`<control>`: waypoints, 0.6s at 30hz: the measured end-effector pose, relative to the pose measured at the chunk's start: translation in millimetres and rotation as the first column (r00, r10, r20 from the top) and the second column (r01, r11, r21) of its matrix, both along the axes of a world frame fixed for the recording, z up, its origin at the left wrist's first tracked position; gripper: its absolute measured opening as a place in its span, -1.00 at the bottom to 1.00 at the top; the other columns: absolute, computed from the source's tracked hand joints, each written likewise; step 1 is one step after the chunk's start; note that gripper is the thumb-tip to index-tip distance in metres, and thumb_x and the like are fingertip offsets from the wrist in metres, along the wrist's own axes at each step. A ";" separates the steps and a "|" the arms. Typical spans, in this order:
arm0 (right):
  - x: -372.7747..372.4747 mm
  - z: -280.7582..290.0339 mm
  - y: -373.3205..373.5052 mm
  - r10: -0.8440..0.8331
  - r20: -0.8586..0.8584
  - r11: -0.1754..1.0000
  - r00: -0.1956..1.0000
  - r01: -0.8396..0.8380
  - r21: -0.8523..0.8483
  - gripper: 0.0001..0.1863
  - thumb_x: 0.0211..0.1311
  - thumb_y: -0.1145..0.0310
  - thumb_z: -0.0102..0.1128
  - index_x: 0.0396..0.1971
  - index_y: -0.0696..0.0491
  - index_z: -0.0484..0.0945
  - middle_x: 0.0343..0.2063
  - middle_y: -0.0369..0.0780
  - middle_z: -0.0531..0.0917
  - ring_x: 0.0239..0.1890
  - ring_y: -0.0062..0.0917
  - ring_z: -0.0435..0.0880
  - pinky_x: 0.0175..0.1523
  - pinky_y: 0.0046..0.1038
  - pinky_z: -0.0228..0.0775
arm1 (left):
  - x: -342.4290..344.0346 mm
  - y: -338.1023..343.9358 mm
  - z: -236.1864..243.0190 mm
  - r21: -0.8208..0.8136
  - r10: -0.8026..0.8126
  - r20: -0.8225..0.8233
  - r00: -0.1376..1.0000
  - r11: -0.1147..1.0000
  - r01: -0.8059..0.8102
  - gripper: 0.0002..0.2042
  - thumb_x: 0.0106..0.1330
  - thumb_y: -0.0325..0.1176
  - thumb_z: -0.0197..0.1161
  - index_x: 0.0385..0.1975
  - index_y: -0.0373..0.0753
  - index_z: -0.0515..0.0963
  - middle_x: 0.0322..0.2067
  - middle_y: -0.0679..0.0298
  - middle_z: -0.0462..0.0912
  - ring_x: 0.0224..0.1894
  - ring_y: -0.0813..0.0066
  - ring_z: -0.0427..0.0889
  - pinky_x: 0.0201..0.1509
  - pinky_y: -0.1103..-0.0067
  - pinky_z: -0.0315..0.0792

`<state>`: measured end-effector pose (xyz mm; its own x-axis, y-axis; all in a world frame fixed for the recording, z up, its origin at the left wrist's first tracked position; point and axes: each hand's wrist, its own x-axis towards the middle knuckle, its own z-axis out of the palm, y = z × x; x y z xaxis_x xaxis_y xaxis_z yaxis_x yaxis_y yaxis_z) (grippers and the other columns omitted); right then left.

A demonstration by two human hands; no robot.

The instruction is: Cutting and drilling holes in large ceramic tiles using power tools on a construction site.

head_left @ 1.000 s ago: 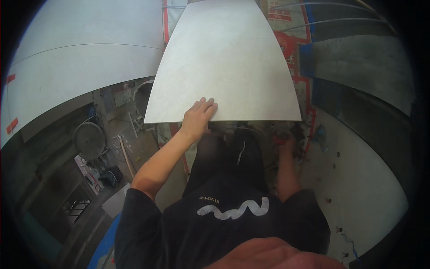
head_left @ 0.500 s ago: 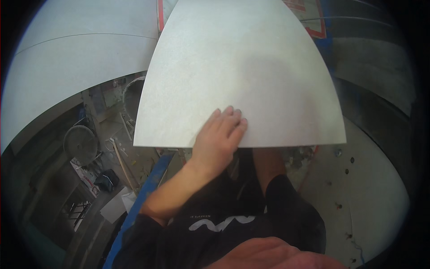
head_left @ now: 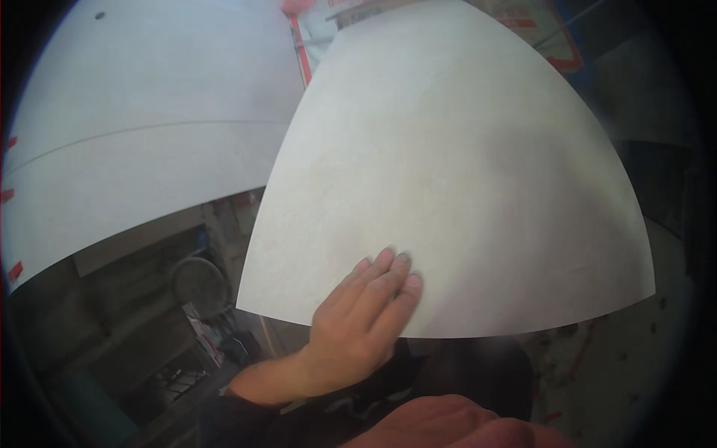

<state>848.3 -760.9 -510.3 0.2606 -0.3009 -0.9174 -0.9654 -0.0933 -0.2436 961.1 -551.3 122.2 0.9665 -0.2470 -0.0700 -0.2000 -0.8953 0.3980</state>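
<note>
A large white panel with curved sides spreads out in front of me. It narrows toward its far end. My left hand lies palm down on its near edge, left of the middle. The fingers are stretched out on the surface and slightly apart, and nothing is in them. My right hand does not show. The panel covers the area beyond my dark clothing, so what is beneath it is hidden. A soft shadow falls across the panel's right half.
Another big white panel with a thin line across it fills the upper left. Below it, a round dark fan-like object stands among clutter. A red-and-white sheet is at the back. A pale surface with dark spots lies at lower right.
In view, the white panel has shifted down and right and looks larger, with its near edge now bowed. My left hand stays on it, lower in view. The right forearm no longer shows.
</note>
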 end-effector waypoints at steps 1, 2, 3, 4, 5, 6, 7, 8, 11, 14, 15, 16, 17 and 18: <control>3.8 -6.2 2.6 0.032 0.008 0.999 0.999 -0.032 -0.001 -0.60 0.38 0.06 0.17 -0.09 0.12 0.62 -0.14 -0.02 0.69 -0.04 -0.14 0.69 0.09 -0.10 0.56 | -2.1 -6.8 3.4 -0.011 0.012 -0.022 1.000 1.000 -0.012 -0.51 -0.11 -0.66 0.20 -0.05 -0.38 0.65 -0.01 -0.08 0.70 0.12 -0.09 0.70 0.25 0.17 0.58; 7.2 -16.2 5.9 0.055 0.013 0.998 0.998 -0.055 0.005 -0.60 0.38 0.06 0.18 -0.10 0.12 0.62 -0.15 -0.01 0.70 -0.05 -0.13 0.70 0.08 -0.10 0.56 | -2.9 -12.8 1.3 0.010 -0.015 -0.024 1.000 1.000 0.015 -0.51 -0.11 -0.66 0.20 -0.05 -0.38 0.65 -0.01 -0.08 0.70 0.12 -0.09 0.70 0.25 0.17 0.58; 8.1 -22.2 8.0 0.082 0.022 0.997 0.996 -0.082 0.015 -0.60 0.38 0.06 0.18 -0.11 0.12 0.63 -0.16 -0.01 0.70 -0.05 -0.13 0.70 0.08 -0.11 0.56 | -5.8 -21.2 1.3 0.027 -0.006 -0.049 0.999 1.000 0.008 -0.54 -0.08 -0.66 0.19 -0.06 -0.40 0.64 -0.01 -0.09 0.69 0.13 -0.09 0.69 0.25 0.18 0.57; 6.8 -29.7 8.2 0.104 0.032 0.994 0.994 -0.105 0.023 -0.60 0.38 0.06 0.19 -0.12 0.12 0.64 -0.17 -0.01 0.71 -0.06 -0.13 0.70 0.08 -0.11 0.56 | -9.0 -28.2 -2.3 0.083 0.006 -0.116 0.993 0.997 0.003 -0.56 -0.04 -0.66 0.19 -0.06 -0.42 0.63 -0.01 -0.09 0.69 0.14 -0.09 0.68 0.26 0.19 0.57; 4.1 -36.4 8.0 0.128 0.046 0.991 0.991 -0.130 0.034 -0.60 0.37 0.06 0.19 -0.13 0.12 0.64 -0.18 -0.01 0.71 -0.06 -0.12 0.71 0.08 -0.11 0.56 | -14.1 -37.0 -3.2 0.058 -0.022 -0.078 0.997 0.998 0.026 -0.56 -0.04 -0.66 0.19 -0.06 -0.42 0.63 -0.01 -0.09 0.69 0.14 -0.09 0.68 0.26 0.19 0.57; -0.7 -41.5 6.9 0.146 0.059 0.988 0.988 -0.149 0.037 -0.60 0.37 0.06 0.20 -0.14 0.12 0.65 -0.19 -0.01 0.72 -0.07 -0.12 0.71 0.07 -0.11 0.55 | -17.7 -36.3 -1.0 0.051 0.030 -0.076 0.997 0.998 -0.026 -0.51 -0.11 -0.67 0.15 -0.05 -0.43 0.63 -0.01 -0.11 0.69 0.15 -0.12 0.67 0.27 0.18 0.55; -4.5 -46.3 4.3 0.161 0.073 0.985 0.984 -0.165 0.042 -0.60 0.37 0.05 0.20 -0.15 0.12 0.65 -0.20 -0.01 0.72 -0.07 -0.12 0.71 0.07 -0.11 0.55 | -17.0 -35.6 -1.8 0.039 0.093 -0.092 0.991 0.995 -0.090 -0.46 -0.17 -0.68 0.11 -0.04 -0.44 0.62 0.00 -0.13 0.68 0.17 -0.15 0.65 0.29 0.18 0.54; -8.8 -49.8 -0.9 0.173 0.086 0.983 0.981 -0.178 0.053 -0.60 0.36 0.05 0.21 -0.16 0.12 0.66 -0.21 -0.01 0.73 -0.08 -0.12 0.72 0.07 -0.11 0.55 | -22.4 -44.5 -4.7 0.014 0.099 -0.076 0.992 0.995 -0.098 -0.44 -0.21 -0.72 0.06 -0.06 -0.44 0.62 0.02 -0.16 0.67 0.18 -0.19 0.64 0.33 0.21 0.50; -7.1 -40.5 -27.9 0.194 0.145 0.974 0.970 -0.209 0.091 -0.60 0.36 0.05 0.22 -0.19 0.13 0.68 -0.24 0.00 0.74 -0.09 -0.11 0.73 0.06 -0.12 0.55 | -23.6 -60.1 -16.5 0.038 0.125 -0.043 0.991 0.992 -0.124 -0.51 -0.09 -0.81 0.07 -0.07 -0.45 0.62 -0.01 -0.15 0.69 0.15 -0.14 0.68 0.29 0.30 0.50; 4.7 26.1 -84.3 0.216 0.283 0.949 0.935 -0.269 0.163 -0.60 0.35 0.04 0.23 -0.22 0.13 0.70 -0.27 0.00 0.76 -0.10 -0.10 0.74 0.05 -0.12 0.54 | -17.8 -80.2 -13.8 0.088 0.158 -0.002 0.987 0.984 -0.157 -0.57 0.00 -0.79 0.14 -0.06 -0.45 0.61 -0.02 -0.14 0.69 0.13 -0.12 0.68 0.28 0.30 0.50; 8.9 62.8 -108.6 0.260 0.313 0.942 0.913 -0.311 0.127 -0.60 0.35 0.04 0.24 -0.23 0.13 0.70 -0.28 0.00 0.76 -0.11 -0.10 0.75 0.05 -0.12 0.54 | -13.0 -88.9 -12.0 0.063 0.113 -0.010 0.994 0.992 -0.112 -0.57 0.00 -0.79 0.14 -0.06 -0.45 0.61 -0.02 -0.14 0.69 0.13 -0.12 0.68 0.28 0.30 0.50; 8.4 105.7 -136.4 0.369 0.425 0.894 0.827 -0.441 0.083 -0.58 0.34 0.02 0.25 -0.20 0.13 0.70 -0.23 0.03 0.75 -0.06 -0.06 0.73 0.04 -0.11 0.54 | -9.5 -93.3 -11.2 0.087 0.113 0.009 0.994 0.990 -0.114 -0.58 0.02 -0.78 0.18 -0.05 -0.45 0.60 -0.02 -0.15 0.68 0.13 -0.12 0.67 0.28 0.29 0.49; -2.9 156.8 -171.4 0.463 0.491 0.851 0.738 -0.526 -0.011 -0.56 0.32 0.01 0.26 -0.16 0.13 0.69 -0.18 0.05 0.74 -0.02 -0.02 0.72 0.04 -0.11 0.53 | -7.0 -100.7 -7.7 0.117 0.119 0.012 0.993 0.986 -0.119 -0.60 0.04 -0.76 0.22 -0.05 -0.44 0.59 -0.02 -0.15 0.68 0.13 -0.12 0.67 0.28 0.28 0.49; -13.5 210.8 -203.9 0.511 0.494 0.818 0.704 -0.575 -0.026 -0.51 0.30 -0.06 0.26 -0.22 0.15 0.68 -0.25 0.05 0.74 -0.10 -0.04 0.73 -0.03 -0.11 0.53 | -5.7 -103.0 -6.5 0.142 0.091 -0.005 0.996 0.986 -0.089 -0.59 0.07 -0.72 0.27 -0.01 -0.42 0.57 -0.02 -0.15 0.66 0.12 -0.13 0.65 0.27 0.26 0.49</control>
